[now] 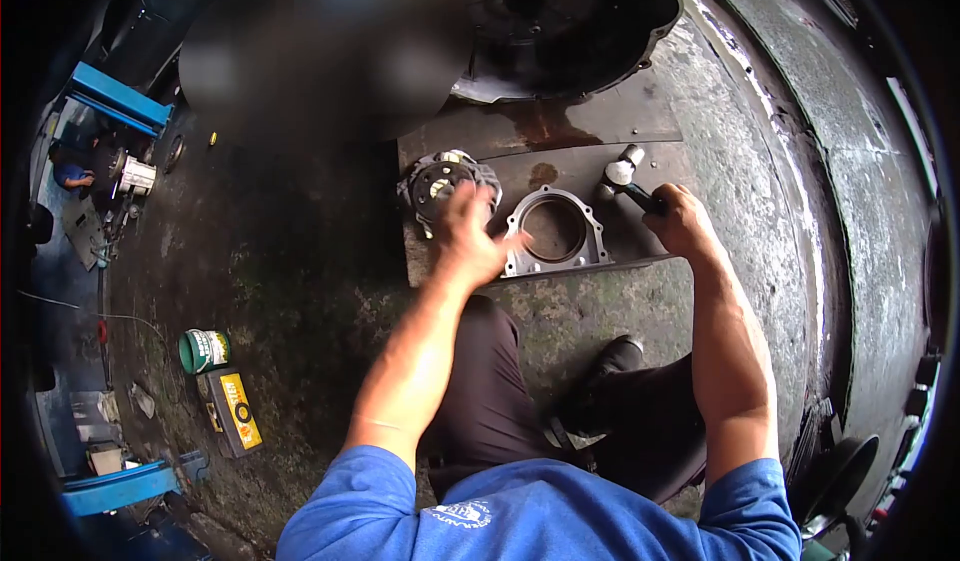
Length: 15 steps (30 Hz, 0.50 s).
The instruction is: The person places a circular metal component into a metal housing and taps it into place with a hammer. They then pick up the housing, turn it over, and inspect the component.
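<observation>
Head view: a blue shirt (540,521) and dark trousers (480,361) occupy the near zone, with one dark shoe (625,353) on the floor (560,311) ahead of them. The flanged ring (597,239) lies flat at the near edge of a metal plate (600,126), between the two hands; its bolt holes follow the outer rim and its wide bore faces up. The left hand (470,239) is open and motion-blurred, its fingers spread and clenched on nothing. Its thumb side extends over the left margin of the flanged ring, and its other fingers extend over the near right portion of the round hub assembly (432,179). Blur prevents confirmation of contact with either part. The hub assembly sits to the left of the flanged ring, on the same plate. The right hand (683,223) is closed around the dark handle of a hammer (621,173), apart from the flanged ring and to its right. The hammer head points away from the body and to the left; whether it touches the plate cannot be determined. To the left, a green tub (197,352) stands beside a yellow and dark box (240,413). Beyond the parts, a large dark housing (545,31) lies at the far end of the plate.
</observation>
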Available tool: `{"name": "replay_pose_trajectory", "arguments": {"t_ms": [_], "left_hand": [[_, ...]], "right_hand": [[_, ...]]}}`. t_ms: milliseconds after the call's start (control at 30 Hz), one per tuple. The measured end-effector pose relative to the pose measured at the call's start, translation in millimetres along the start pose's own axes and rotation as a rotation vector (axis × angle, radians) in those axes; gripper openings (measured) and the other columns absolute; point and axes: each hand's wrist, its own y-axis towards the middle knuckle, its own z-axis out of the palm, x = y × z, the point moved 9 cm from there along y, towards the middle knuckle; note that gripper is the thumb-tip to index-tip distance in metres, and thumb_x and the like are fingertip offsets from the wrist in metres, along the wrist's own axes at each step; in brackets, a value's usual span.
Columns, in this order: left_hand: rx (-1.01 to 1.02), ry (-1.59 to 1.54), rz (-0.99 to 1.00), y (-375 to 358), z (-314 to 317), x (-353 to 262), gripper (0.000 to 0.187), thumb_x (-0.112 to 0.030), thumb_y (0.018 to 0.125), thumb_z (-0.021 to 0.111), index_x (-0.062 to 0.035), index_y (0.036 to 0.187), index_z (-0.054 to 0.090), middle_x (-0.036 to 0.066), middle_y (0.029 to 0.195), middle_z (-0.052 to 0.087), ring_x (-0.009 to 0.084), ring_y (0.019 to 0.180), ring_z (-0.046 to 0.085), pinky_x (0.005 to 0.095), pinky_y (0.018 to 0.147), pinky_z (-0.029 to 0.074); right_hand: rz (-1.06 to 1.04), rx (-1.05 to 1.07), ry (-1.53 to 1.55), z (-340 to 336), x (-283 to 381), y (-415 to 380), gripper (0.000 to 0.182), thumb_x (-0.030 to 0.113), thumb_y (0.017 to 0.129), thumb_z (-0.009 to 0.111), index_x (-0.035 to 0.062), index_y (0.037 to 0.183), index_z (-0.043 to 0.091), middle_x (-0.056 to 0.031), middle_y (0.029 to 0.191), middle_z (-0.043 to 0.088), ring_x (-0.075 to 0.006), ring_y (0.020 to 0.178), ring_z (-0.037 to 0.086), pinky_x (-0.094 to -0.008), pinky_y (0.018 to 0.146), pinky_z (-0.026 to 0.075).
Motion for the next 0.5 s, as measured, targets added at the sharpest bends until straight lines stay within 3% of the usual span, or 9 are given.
{"name": "replay_pose_trajectory", "arguments": {"t_ms": [67,133,200,267,400,500], "left_hand": [[0.029,0.183,-0.132,25.0,-25.8,40.3,0.073,-0.037,0.070,0.087,-0.0043,0.130,0.061,0.020,0.137,0.057,0.0392,0.131,0.050,0.0459,0.113,0.041],[0.249,0.313,-0.239,37.4,-14.6,88.4,0.086,-0.045,0.066,0.087,-0.0106,0.139,0.056,0.019,0.150,0.047,0.0376,0.138,0.044,0.0485,0.117,0.035],[0.477,0.188,-0.302,47.4,-15.1,88.7,0.094,-0.046,0.063,0.088,-0.0117,0.143,0.053,0.015,0.153,0.046,0.0348,0.141,0.040,0.0494,0.118,0.033],[0.553,0.364,-0.286,49.2,-22.4,70.4,0.099,-0.041,0.058,0.091,-0.0087,0.144,0.052,0.012,0.153,0.047,0.0325,0.142,0.041,0.0447,0.118,0.035],[0.548,0.345,-0.263,56.3,-24.3,69.4,0.097,-0.038,0.058,0.092,-0.0085,0.142,0.054,0.012,0.149,0.051,0.0334,0.139,0.044,0.0432,0.117,0.037],[0.336,0.217,-0.186,60.2,-41.8,71.9,0.088,-0.032,0.058,0.092,-0.0033,0.134,0.059,0.019,0.141,0.054,0.0341,0.135,0.048,0.0427,0.114,0.041]], "right_hand": [[0.018,-0.038,0.009,-1.3,-12.1,-0.2,0.031,0.020,0.079,0.076,0.0064,0.105,0.068,-0.0180,0.107,0.066,-0.0381,0.106,0.063,-0.0453,0.091,0.051],[0.034,-0.056,0.030,0.5,-22.7,2.8,0.030,0.020,0.079,0.075,0.0063,0.105,0.068,-0.0184,0.107,0.065,-0.0382,0.105,0.063,-0.0453,0.091,0.051],[0.054,-0.055,0.064,3.9,-30.8,4.3,0.031,0.020,0.079,0.075,0.0064,0.106,0.068,-0.0187,0.107,0.065,-0.0383,0.106,0.063,-0.0454,0.091,0.051],[0.047,-0.057,0.040,5.3,-31.8,4.7,0.033,0.021,0.079,0.075,0.0071,0.108,0.068,-0.0187,0.108,0.065,-0.0381,0.107,0.062,-0.0452,0.092,0.051],[0.034,-0.068,0.007,6.7,-30.8,4.2,0.034,0.021,0.079,0.076,0.0078,0.110,0.067,-0.0185,0.110,0.064,-0.0383,0.109,0.062,-0.0444,0.093,0.051],[0.025,-0.065,0.003,7.8,-31.8,3.5,0.036,0.022,0.079,0.078,0.0077,0.111,0.068,-0.0183,0.111,0.064,-0.0378,0.110,0.062,-0.0438,0.094,0.051]]}}
